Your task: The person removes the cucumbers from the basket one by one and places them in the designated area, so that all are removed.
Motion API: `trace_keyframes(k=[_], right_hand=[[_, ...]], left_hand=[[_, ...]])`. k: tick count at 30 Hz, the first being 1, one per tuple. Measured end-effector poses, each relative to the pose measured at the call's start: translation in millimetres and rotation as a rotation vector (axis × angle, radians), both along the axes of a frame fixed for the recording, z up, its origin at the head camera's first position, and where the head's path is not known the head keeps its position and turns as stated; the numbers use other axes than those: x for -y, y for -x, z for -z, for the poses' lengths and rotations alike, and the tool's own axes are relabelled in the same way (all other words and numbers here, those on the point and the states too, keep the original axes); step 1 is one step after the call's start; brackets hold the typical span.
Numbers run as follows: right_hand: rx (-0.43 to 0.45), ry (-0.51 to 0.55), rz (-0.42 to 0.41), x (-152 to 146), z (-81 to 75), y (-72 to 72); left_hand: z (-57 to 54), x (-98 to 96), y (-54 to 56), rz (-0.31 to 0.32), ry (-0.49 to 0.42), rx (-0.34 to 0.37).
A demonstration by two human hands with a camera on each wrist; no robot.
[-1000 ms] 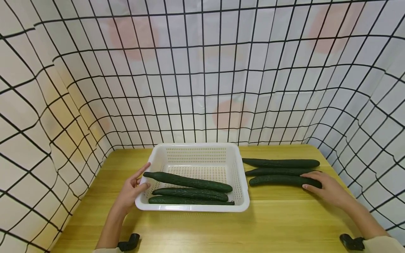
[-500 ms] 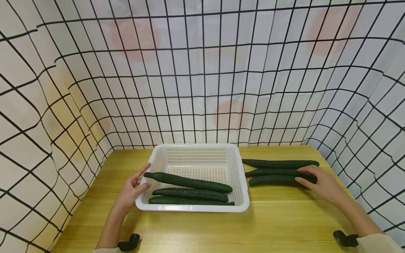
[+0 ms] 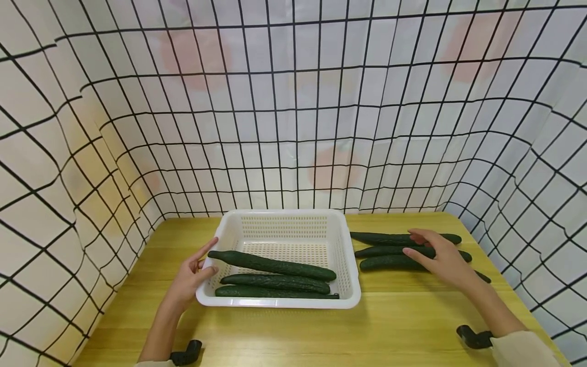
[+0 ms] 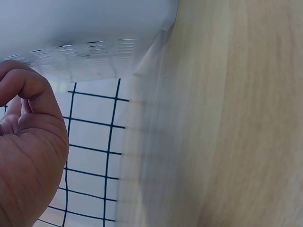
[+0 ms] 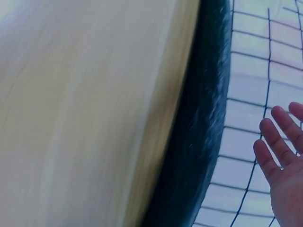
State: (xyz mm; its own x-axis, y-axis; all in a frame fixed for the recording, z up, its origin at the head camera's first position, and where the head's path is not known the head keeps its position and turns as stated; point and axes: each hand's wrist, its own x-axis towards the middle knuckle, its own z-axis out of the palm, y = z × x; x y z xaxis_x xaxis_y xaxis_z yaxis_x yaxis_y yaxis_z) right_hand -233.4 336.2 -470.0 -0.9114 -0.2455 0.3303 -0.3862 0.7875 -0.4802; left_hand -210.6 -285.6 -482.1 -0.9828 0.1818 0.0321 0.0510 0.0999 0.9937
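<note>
A white plastic basket with slotted walls stands on the wooden table, with three dark green cucumbers inside. One of them rests its thin end on the left rim. My left hand grips that rim, thumb at the front; in the left wrist view its fingers curl beside the basket wall. Three more cucumbers lie side by side right of the basket. Over them hovers my right hand, thumb and fingers apart, holding nothing. The right wrist view shows its spread fingers and a cucumber close by.
White sheeting with a black grid rises behind the table and along both sides. Bare wood of the table shows in front of the basket. A black wrist device sits at my right sleeve, another at the left.
My right hand has moved left along the cucumbers, from the right end of the front one toward their middle, and its fingers have opened wider. The left hand and basket have stayed put.
</note>
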Motion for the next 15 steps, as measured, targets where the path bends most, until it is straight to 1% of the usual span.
trace_keyframes(k=[5, 9, 15], right_hand=[[-0.004, 0.021, -0.032, 18.9, -8.7, 2.6], [-0.003, 0.040, -0.053, 37.8, -19.1, 4.6], [-0.014, 0.059, -0.109, 69.5, -33.3, 8.6]], left_hand=[[-0.3, -0.5, 0.3, 0.003, 0.004, 0.002], [-0.9, -1.2, 0.7, 0.005, 0.006, 0.004], [-0.5, -1.0, 0.3, -0.001, 0.012, 0.004]])
